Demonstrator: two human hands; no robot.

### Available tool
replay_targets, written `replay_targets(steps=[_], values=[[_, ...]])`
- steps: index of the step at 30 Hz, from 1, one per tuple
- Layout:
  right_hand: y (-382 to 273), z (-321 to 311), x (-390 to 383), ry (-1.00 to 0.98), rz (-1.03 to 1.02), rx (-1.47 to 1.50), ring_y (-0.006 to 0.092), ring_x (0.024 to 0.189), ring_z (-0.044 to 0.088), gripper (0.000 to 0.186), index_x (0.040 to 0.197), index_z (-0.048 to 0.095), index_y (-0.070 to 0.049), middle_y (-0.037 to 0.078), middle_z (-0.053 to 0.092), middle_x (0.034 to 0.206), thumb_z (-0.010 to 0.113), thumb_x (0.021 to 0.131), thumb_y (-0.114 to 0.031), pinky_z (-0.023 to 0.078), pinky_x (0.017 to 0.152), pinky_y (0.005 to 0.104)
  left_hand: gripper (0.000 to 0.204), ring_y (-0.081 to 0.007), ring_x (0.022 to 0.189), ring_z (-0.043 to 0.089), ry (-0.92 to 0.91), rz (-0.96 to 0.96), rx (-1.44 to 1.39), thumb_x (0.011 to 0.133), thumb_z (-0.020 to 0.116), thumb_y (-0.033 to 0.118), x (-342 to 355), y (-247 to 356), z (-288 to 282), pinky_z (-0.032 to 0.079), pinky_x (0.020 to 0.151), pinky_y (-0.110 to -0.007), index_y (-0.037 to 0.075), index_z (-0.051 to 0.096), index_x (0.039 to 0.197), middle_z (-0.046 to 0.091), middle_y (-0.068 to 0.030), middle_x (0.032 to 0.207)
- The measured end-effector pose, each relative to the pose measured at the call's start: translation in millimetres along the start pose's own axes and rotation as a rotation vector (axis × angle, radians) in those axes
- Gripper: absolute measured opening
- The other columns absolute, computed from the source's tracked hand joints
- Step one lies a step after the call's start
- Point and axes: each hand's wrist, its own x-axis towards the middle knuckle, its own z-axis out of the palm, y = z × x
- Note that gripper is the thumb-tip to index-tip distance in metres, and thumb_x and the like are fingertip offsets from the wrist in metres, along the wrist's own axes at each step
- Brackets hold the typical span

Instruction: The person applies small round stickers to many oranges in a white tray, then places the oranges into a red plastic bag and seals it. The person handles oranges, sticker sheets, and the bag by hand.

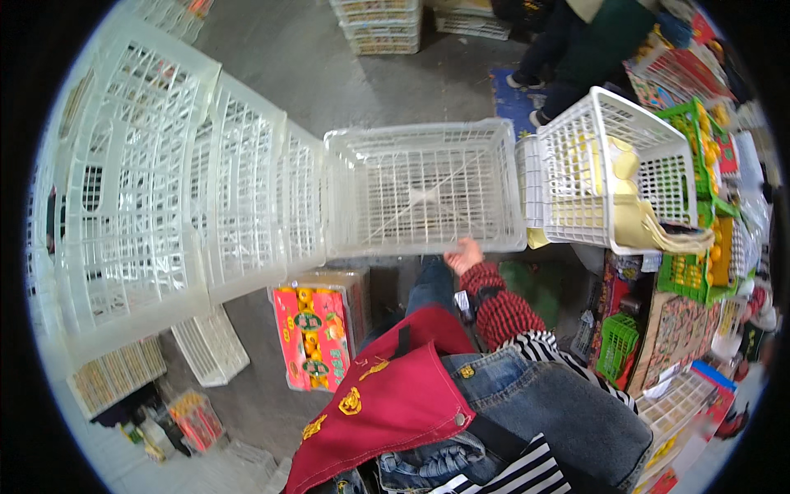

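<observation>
A white plastic lattice crate [494,239] stands open side up before me, its inside holding nothing that I can see. At its near rim is my right hand [465,256], fingers curled over the edge, coming from a red-and-black checked sleeve. My left hand does not show. Tall stacked white crates [247,173] rise along the left, touching the crate's left side. To its right sits a white basket [576,189] with yellow sheets or pads and a pale bundle of strips hanging at its near side.
A red printed box of oranges [311,337] stands on the floor by my legs. Green baskets of oranges [687,276] line the right. More stacked crates [383,29] stand at the back. Another person's legs [559,58] are at the far right. A white crate [210,346] lies lower left.
</observation>
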Motion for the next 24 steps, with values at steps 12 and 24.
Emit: replay_targets(steps=[12, 24], values=[[164.1, -173.2, -216.8, 0.083, -0.171, -0.074, 0.0318, 0.111, 0.063, 0.047, 0.139, 0.057, -0.022, 0.009, 0.069, 0.116, 0.064, 0.094, -0.014, 0.054, 0.094, 0.0491, 0.036, -0.0315, 0.096, 0.072, -0.153, 0.602, 0.141, 0.097, 0.064, 0.037, 136.3, 154.4, -16.0, 0.056, 0.086, -0.045, 0.006, 0.074, 0.113, 0.075, -0.0166, 0.101], [150.8, -343.5, -393.9, 0.092, -0.642, 0.299, 0.0298, 0.087, 0.068, 0.085, 0.165, 0.011, -0.029, 0.015, 0.068, 0.110, 0.063, 0.100, -0.014, 0.059, 0.075, 0.0456, 0.037, -0.0304, 0.096, 0.072, -0.311, 0.959, 0.383, 0.097, 0.066, 0.036, 102.5, 273.8, -33.1, 0.056, 0.086, -0.043, 0.006, 0.074, 0.117, 0.076, -0.0165, 0.103]])
